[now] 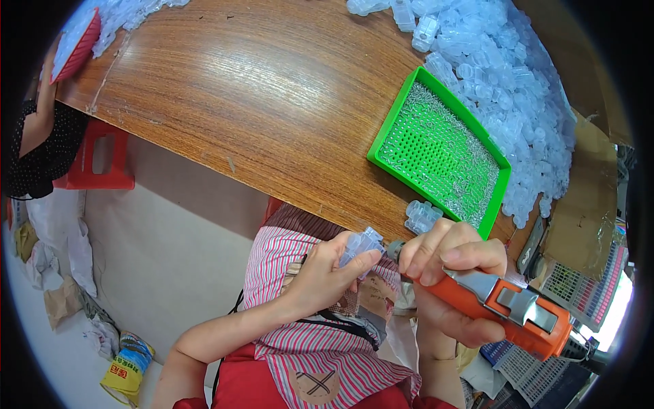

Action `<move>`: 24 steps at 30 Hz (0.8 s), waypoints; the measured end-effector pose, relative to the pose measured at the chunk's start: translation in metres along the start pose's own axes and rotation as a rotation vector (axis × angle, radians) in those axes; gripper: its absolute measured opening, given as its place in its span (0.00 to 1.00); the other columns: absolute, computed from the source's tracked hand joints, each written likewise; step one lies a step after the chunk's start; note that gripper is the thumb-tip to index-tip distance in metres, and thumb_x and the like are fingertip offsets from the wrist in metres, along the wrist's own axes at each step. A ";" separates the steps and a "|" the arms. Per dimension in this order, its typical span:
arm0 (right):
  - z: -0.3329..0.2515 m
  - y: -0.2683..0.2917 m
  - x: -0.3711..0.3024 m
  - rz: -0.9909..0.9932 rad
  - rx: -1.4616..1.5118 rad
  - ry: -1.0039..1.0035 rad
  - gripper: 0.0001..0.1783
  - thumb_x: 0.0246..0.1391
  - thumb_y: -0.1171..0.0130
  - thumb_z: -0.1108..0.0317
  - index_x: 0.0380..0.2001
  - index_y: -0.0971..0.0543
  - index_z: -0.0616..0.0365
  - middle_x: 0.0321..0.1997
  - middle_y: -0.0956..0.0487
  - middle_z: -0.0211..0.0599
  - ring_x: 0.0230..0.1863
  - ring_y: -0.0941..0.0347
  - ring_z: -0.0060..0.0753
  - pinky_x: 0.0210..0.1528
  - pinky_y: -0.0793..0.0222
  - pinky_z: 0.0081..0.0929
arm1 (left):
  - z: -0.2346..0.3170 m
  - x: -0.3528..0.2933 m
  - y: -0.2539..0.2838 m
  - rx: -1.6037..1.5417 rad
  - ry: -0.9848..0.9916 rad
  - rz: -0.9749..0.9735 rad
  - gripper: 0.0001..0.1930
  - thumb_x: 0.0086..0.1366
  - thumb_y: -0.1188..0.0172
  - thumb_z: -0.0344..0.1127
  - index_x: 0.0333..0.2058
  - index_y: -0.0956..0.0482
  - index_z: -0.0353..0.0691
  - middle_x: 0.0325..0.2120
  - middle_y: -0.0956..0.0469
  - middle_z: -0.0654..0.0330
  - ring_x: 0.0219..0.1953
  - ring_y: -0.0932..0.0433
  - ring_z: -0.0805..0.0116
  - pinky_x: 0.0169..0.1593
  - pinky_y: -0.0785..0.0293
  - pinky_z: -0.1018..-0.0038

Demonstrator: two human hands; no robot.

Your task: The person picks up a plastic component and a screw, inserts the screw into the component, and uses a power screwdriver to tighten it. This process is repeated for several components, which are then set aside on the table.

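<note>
My left hand (pixel 330 271) is closed around a clear plastic housing (pixel 363 249), held just off the table's front edge. In my right hand (pixel 453 262) lies an orange electric screwdriver (pixel 512 312) with a metal lever along its body. Its grey nose points left at the housing; whether the tip touches the part I cannot tell. Another clear plastic piece (pixel 422 217) rests on the table just beyond my right fingers. Past it stands a green perforated tray (pixel 403 174) strewn with many small silver screws.
A big heap of clear plastic parts (pixel 501 88) covers the right of the brown wooden table (pixel 238 88). Cardboard (pixel 582 198) stands beside it. At the far left, a co-worker's arm (pixel 42 123) is near a red basket (pixel 76 48). A red stool (pixel 102 160) stands below.
</note>
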State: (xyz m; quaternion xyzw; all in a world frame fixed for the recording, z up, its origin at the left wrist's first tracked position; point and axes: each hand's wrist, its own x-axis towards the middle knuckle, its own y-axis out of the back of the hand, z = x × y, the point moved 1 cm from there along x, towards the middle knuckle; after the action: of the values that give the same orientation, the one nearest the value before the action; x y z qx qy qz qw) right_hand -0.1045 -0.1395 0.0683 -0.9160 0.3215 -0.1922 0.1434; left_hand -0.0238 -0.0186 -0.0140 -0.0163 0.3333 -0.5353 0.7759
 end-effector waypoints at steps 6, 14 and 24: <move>0.006 -0.004 -0.002 -0.005 -0.184 0.019 0.41 0.39 0.43 0.27 0.33 0.31 0.60 0.22 0.32 0.34 0.24 0.33 0.29 0.26 0.30 0.28 | 0.001 -0.001 -0.001 0.021 0.007 0.014 0.14 0.64 0.42 0.39 0.39 0.26 0.33 0.19 0.26 0.66 0.20 0.30 0.82 0.23 0.33 0.80; 0.013 -0.008 -0.003 -0.008 -0.191 0.034 0.41 0.36 0.41 0.27 0.30 0.32 0.60 0.21 0.32 0.35 0.23 0.34 0.30 0.25 0.33 0.26 | -0.002 -0.002 -0.001 0.099 -0.065 0.058 0.13 0.62 0.41 0.37 0.38 0.26 0.32 0.19 0.25 0.62 0.22 0.31 0.80 0.26 0.33 0.76; 0.005 -0.011 0.007 0.088 -0.183 -0.059 0.36 0.44 0.37 0.38 0.35 0.29 0.64 0.21 0.29 0.34 0.24 0.31 0.28 0.28 0.32 0.25 | -0.007 -0.001 0.001 0.014 -0.020 0.067 0.16 0.62 0.39 0.40 0.39 0.30 0.32 0.27 0.23 0.61 0.28 0.27 0.79 0.31 0.29 0.76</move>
State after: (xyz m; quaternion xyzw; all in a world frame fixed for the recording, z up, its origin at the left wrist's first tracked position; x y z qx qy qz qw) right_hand -0.0917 -0.1351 0.0701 -0.9155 0.3734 -0.1285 0.0766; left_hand -0.0272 -0.0152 -0.0191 -0.0051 0.3221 -0.5110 0.7969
